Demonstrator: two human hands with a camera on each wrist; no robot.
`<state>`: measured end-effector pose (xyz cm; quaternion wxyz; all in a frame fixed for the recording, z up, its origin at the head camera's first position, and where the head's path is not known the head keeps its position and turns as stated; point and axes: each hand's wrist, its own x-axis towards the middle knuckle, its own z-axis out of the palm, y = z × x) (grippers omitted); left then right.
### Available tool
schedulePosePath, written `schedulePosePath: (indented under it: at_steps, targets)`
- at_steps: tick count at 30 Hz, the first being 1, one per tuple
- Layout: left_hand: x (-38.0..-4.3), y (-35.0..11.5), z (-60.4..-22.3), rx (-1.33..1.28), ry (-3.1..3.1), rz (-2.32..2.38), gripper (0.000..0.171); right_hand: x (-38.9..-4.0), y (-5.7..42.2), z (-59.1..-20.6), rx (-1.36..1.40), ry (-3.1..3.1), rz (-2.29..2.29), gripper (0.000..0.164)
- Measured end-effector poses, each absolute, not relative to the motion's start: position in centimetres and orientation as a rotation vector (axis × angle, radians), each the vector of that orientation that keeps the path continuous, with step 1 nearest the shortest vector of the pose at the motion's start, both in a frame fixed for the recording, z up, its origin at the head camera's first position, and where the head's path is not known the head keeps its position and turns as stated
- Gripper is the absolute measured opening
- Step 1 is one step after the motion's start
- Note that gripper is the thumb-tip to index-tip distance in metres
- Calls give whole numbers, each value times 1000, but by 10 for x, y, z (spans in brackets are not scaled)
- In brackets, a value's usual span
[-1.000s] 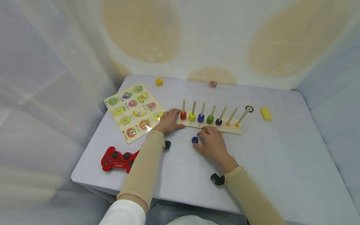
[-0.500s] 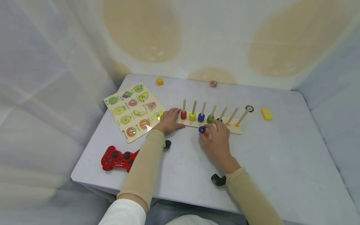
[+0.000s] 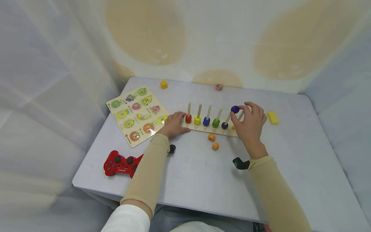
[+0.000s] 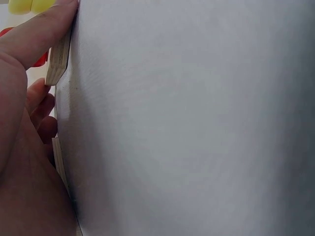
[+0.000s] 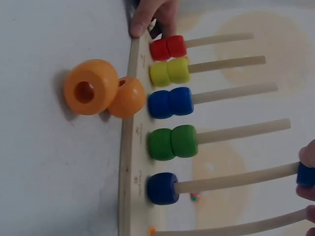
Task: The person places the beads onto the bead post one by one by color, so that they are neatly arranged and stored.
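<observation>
My right hand (image 3: 250,125) pinches a purple bead (image 3: 235,109) between thumb and fingers, right at the tip of the fifth peg. A matching purple bead (image 5: 163,189) sits at that peg's base. The wooden peg board (image 3: 203,129) carries pairs of red (image 5: 168,47), yellow (image 5: 170,72), blue (image 5: 170,103) and green beads (image 5: 173,142) on its first pegs. My left hand (image 3: 174,125) holds the board's left end, thumb along the front edge and fingers behind. Two orange beads (image 3: 212,137) lie on the table just before the board. My right hand hides the last peg.
To the left lie a fruit puzzle board (image 3: 139,116) and a red game controller (image 3: 121,164), partly under the left sleeve. A yellow cube (image 3: 164,84) and a small pink piece (image 3: 218,87) are at the back. A yellow block (image 3: 272,118) lies right.
My right hand has picked the purple bead off the table and carried it up and right to the fifth peg. The orange beads have come into view. My left hand stays put.
</observation>
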<state>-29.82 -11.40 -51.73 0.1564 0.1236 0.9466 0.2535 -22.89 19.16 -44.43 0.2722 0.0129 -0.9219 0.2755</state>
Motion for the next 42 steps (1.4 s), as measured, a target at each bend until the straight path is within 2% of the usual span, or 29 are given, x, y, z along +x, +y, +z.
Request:
schedulePosePath:
  at_steps: [9, 16, 22, 27, 33, 42]
  targets:
    - [-297, -113, -515, 349, 2708, 747, 88, -233, 189, -439, -9, -2602, 741, 44]
    - [-296, -113, -516, 341, 2714, 740, 88, -227, 188, -441, 43, -2489, 804, 36]
    - [-297, -113, -519, 339, 2702, 734, 89, -213, 185, -454, 294, -2450, 790, 25]
    - [-300, -114, -521, 353, 2716, 729, 88, -192, 184, -475, 543, -2705, 651, 22]
    - [-302, -114, -519, 347, 2729, 726, 88, -173, 171, -502, 469, -3014, 658, 31]
    - [-301, -112, -522, 346, 2727, 736, 89, -160, 162, -510, 393, -3123, 765, 27]
